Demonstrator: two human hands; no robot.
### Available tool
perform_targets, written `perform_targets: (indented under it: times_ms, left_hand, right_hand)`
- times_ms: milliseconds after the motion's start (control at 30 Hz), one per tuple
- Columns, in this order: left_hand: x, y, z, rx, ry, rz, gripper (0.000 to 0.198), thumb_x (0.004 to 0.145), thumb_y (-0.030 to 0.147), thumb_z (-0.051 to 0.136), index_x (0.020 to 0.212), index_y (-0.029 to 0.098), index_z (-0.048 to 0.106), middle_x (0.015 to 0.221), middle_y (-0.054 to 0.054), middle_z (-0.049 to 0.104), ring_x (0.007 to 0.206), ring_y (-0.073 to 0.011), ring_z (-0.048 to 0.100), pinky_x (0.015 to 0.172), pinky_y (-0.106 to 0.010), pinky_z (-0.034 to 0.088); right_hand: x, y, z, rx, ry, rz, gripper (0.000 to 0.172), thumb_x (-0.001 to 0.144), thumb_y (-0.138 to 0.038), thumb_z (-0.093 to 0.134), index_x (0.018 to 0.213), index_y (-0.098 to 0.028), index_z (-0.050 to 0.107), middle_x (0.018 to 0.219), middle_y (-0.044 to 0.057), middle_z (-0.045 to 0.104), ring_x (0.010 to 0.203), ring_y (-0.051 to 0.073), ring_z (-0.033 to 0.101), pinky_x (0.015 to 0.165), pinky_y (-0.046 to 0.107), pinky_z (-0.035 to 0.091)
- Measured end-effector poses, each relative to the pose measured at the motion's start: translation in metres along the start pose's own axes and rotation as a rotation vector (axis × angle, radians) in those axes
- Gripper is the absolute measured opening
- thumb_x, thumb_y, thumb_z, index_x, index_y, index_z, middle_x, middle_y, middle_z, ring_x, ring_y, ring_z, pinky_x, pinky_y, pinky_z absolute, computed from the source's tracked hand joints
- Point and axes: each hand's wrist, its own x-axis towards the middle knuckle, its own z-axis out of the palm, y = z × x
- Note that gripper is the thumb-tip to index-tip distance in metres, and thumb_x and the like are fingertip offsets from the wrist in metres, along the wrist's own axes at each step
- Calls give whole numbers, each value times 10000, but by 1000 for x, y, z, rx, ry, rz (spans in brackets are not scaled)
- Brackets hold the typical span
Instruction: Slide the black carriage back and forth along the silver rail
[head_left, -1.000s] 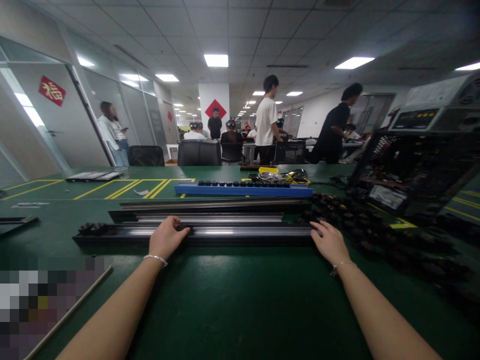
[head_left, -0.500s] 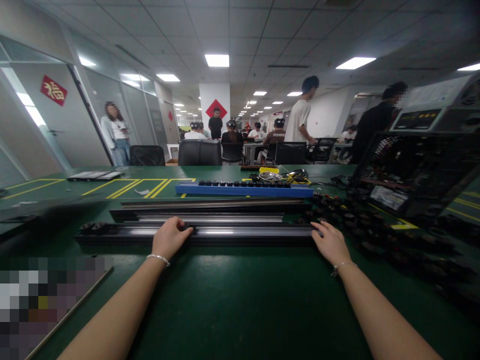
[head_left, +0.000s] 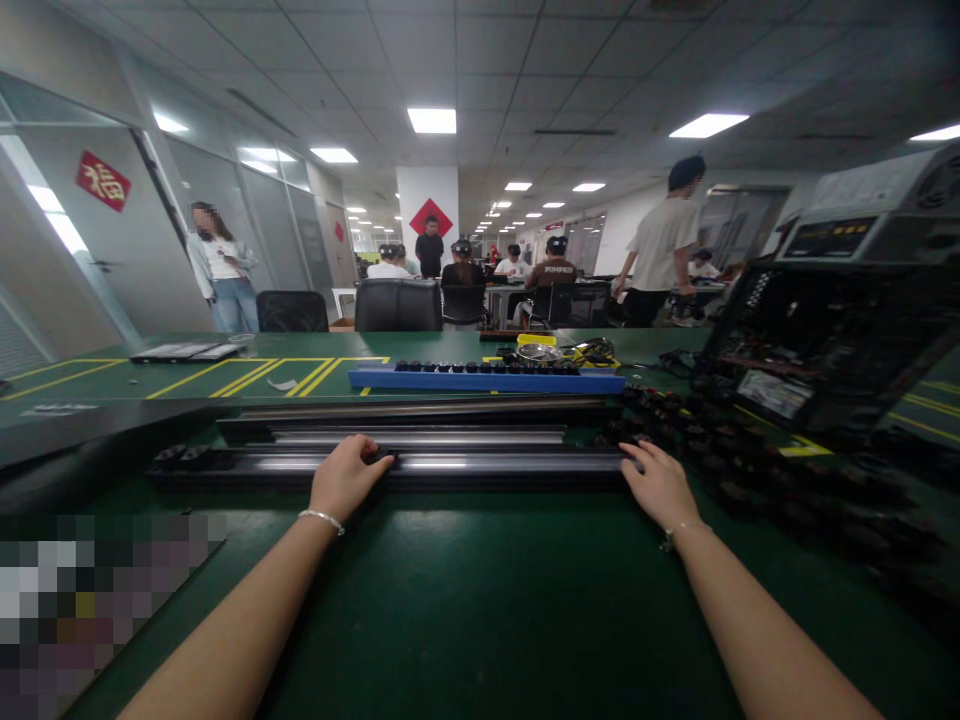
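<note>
A long black rail (head_left: 495, 464) with a shiny channel along its top lies crosswise on the green table. My left hand (head_left: 349, 480) is closed over the rail left of its middle, pinching a small black part (head_left: 385, 455) that is mostly hidden by the fingers. At the rail's right end, my right hand (head_left: 660, 482) grips the edge between thumb and fingers. Two small black round pieces (head_left: 184, 457) sit at the left end of this rail. Just behind it lie another rail with a silvery channel (head_left: 420, 437) and a dark rail (head_left: 427, 411).
Farther back stands a blue rail (head_left: 487, 383) carrying a row of black pieces. Many loose black parts (head_left: 757, 480) are heaped at the right, beside an opened computer case (head_left: 825, 350). A dark flat sheet (head_left: 97, 430) lies left. Several people are in the background.
My left hand has slid slightly right along the rail with the small black part. My right hand has stayed at the rail's end. A person in a pale shirt has walked right.
</note>
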Motion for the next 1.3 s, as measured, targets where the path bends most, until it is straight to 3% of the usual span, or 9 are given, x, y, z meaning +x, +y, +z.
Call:
perform_targets:
  times_ms: [1300]
  left_hand:
    - [-2,11,7,-82,-45,18,260,702,454,576,803,216,545,826,-16,590,792,-175,556,648,-278,390]
  right_hand:
    - [0,2,1,0,10,-11,435,808,-375,356,1141,-234,596,1240,68,511,1169,237,422,1010,398,305]
